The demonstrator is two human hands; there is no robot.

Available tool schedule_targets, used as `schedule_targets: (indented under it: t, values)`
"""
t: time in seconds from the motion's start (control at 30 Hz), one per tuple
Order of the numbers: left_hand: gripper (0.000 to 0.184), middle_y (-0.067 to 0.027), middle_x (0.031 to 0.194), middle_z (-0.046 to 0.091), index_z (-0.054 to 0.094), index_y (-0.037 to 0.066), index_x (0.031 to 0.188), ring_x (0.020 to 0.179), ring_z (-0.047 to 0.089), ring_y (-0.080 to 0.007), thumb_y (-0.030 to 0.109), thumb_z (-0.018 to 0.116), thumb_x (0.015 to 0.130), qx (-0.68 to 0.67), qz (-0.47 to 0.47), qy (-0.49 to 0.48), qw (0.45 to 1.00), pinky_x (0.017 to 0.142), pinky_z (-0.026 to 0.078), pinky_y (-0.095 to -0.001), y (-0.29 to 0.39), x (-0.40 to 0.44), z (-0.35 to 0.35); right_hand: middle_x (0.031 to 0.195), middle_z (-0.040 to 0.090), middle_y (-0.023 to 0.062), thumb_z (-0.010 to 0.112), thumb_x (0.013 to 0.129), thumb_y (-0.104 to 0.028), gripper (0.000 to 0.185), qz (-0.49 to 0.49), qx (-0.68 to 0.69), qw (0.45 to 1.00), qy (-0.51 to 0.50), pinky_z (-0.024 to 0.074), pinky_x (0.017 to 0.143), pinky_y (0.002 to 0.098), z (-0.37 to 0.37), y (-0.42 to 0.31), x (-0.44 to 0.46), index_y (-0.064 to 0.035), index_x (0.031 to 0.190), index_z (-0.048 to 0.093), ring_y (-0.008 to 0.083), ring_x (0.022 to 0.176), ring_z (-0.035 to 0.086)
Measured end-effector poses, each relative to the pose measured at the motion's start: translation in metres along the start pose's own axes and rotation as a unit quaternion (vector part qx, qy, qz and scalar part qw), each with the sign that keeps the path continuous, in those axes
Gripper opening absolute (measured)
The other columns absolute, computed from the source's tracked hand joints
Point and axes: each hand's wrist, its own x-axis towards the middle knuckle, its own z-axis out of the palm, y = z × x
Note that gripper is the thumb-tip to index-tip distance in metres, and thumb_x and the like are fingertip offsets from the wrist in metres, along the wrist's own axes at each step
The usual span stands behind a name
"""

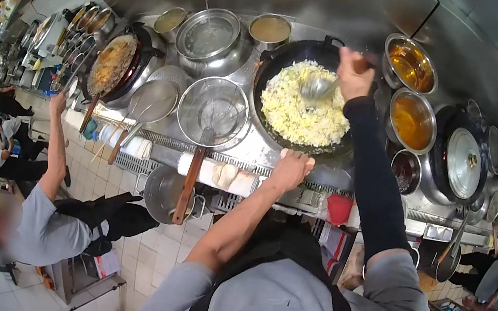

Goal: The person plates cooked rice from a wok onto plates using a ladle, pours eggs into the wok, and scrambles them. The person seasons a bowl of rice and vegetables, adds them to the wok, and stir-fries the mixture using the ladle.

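In the head view, a large black wok [261, 94] holds a heap of chopped yellow and white food [290, 113] that looks like egg fried rice. My right hand [354, 75], at the end of a dark sleeve, is closed on the handle of a metal ladle [315, 88]. The ladle's bowl rests in the food, slightly blurred. At the wok's near edge, my left hand [291, 169] is closed round the rim. A pale bit, perhaps a folded cloth, shows at its fingers.
A wire strainer [213, 112] with a wooden handle lies left of the wok. Bowls of amber liquid [412, 122] stand to the right, near a lidded pot [463, 163]. A rolled white towel [219, 174] lies along the front edge. A co-worker [59, 229] tends another wok [113, 65] on the left.
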Motion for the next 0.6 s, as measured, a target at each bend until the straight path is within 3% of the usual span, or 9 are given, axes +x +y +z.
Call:
schedule_targets:
  t: [0.07, 0.17, 0.23, 0.3, 0.33, 0.4, 0.5, 0.53, 0.6]
  values:
    - [0.031, -0.0215, 0.122, 0.065, 0.065, 0.000, 0.117, 0.115, 0.058, -0.0437, 0.024, 0.067, 0.098, 0.012, -0.014, 0.004, 1.000, 0.102, 0.047, -0.0518, 0.002, -0.005, -0.004, 0.068, 0.065, -0.0009, 0.078, 0.097, -0.019, 0.029, -0.033, -0.058, 0.997, -0.047, 0.0478, 0.062, 0.0357, 0.011, -0.011, 0.015, -0.0020, 0.075, 0.067, 0.0108, 0.061, 0.058]
    - [0.040, -0.0208, 0.127, 0.062, 0.063, -0.001, 0.125, 0.119, 0.055, -0.0469, 0.019, 0.074, 0.092, 0.032, 0.002, 0.154, 0.988, 0.105, 0.045, -0.0526, 0.005, -0.040, -0.056, 0.060, 0.056, -0.0017, 0.075, 0.099, -0.021, 0.039, -0.039, 0.068, 0.997, -0.013, 0.0399, 0.052, 0.0298, 0.014, -0.071, -0.029, -0.0071, 0.068, 0.057, 0.0097, 0.052, 0.052]
    - [0.052, -0.0275, 0.123, 0.062, 0.060, -0.005, 0.125, 0.120, 0.057, -0.0459, 0.013, 0.080, 0.080, 0.024, -0.112, 0.228, 0.967, 0.106, 0.044, -0.0545, -0.024, -0.074, -0.081, 0.056, 0.051, -0.0020, 0.073, 0.101, -0.021, 0.042, 0.002, 0.229, 0.973, -0.028, 0.0350, 0.047, 0.0278, 0.016, -0.062, -0.076, -0.0104, 0.066, 0.052, 0.0087, 0.047, 0.048]
    - [0.051, -0.0302, 0.118, 0.063, 0.061, -0.010, 0.122, 0.118, 0.056, -0.0465, 0.022, 0.078, 0.086, 0.101, -0.203, 0.151, 0.962, 0.103, 0.045, -0.0540, -0.072, -0.120, -0.123, 0.056, 0.047, -0.0030, 0.073, 0.102, -0.023, 0.044, 0.060, 0.200, 0.978, 0.025, 0.0333, 0.046, 0.0278, 0.021, -0.028, -0.072, -0.0116, 0.068, 0.047, 0.0084, 0.046, 0.044]
    - [0.051, -0.0298, 0.117, 0.064, 0.061, -0.010, 0.120, 0.115, 0.056, -0.0465, 0.026, 0.077, 0.087, 0.151, -0.207, 0.229, 0.939, 0.102, 0.044, -0.0533, -0.115, -0.151, -0.117, 0.056, 0.046, -0.0034, 0.073, 0.102, -0.024, 0.044, 0.063, 0.192, 0.979, 0.037, 0.0333, 0.046, 0.0276, 0.016, -0.030, -0.053, -0.0122, 0.069, 0.046, 0.0085, 0.045, 0.043]
    - [0.057, -0.0309, 0.122, 0.064, 0.062, -0.011, 0.119, 0.118, 0.056, -0.0487, 0.036, 0.075, 0.090, 0.220, -0.326, 0.182, 0.901, 0.105, 0.044, -0.0534, -0.147, -0.197, -0.142, 0.057, 0.049, -0.0028, 0.072, 0.102, -0.022, 0.044, 0.063, 0.221, 0.973, 0.018, 0.0322, 0.047, 0.0271, 0.004, -0.072, -0.052, -0.0114, 0.068, 0.047, 0.0079, 0.047, 0.045]
    - [0.065, -0.0289, 0.125, 0.068, 0.062, -0.012, 0.123, 0.109, 0.068, -0.0442, 0.044, 0.075, 0.093, -0.049, -0.449, 0.010, 0.892, 0.094, 0.053, -0.0512, -0.208, -0.243, -0.165, 0.057, 0.051, -0.0018, 0.068, 0.104, -0.017, 0.042, -0.054, 0.140, 0.987, -0.061, 0.0345, 0.049, 0.0267, -0.013, -0.091, -0.112, -0.0100, 0.067, 0.048, 0.0074, 0.050, 0.047]
    - [0.060, -0.0272, 0.127, 0.068, 0.060, -0.010, 0.126, 0.106, 0.071, -0.0395, 0.042, 0.071, 0.098, -0.199, -0.467, -0.058, 0.859, 0.089, 0.056, -0.0484, -0.218, -0.254, -0.166, 0.058, 0.052, -0.0008, 0.068, 0.104, -0.018, 0.041, -0.015, 0.140, 0.988, -0.070, 0.0359, 0.050, 0.0275, -0.007, -0.056, -0.123, -0.0093, 0.068, 0.051, 0.0079, 0.050, 0.047]
    - [0.049, -0.0220, 0.119, 0.069, 0.058, -0.007, 0.130, 0.093, 0.070, -0.0280, 0.034, 0.065, 0.104, -0.487, -0.467, -0.009, 0.738, 0.077, 0.056, -0.0400, -0.190, -0.250, -0.166, 0.060, 0.053, -0.0004, 0.068, 0.104, -0.019, 0.041, 0.015, 0.119, 0.993, -0.015, 0.0355, 0.051, 0.0272, -0.021, -0.033, -0.094, -0.0090, 0.068, 0.051, 0.0077, 0.050, 0.046]
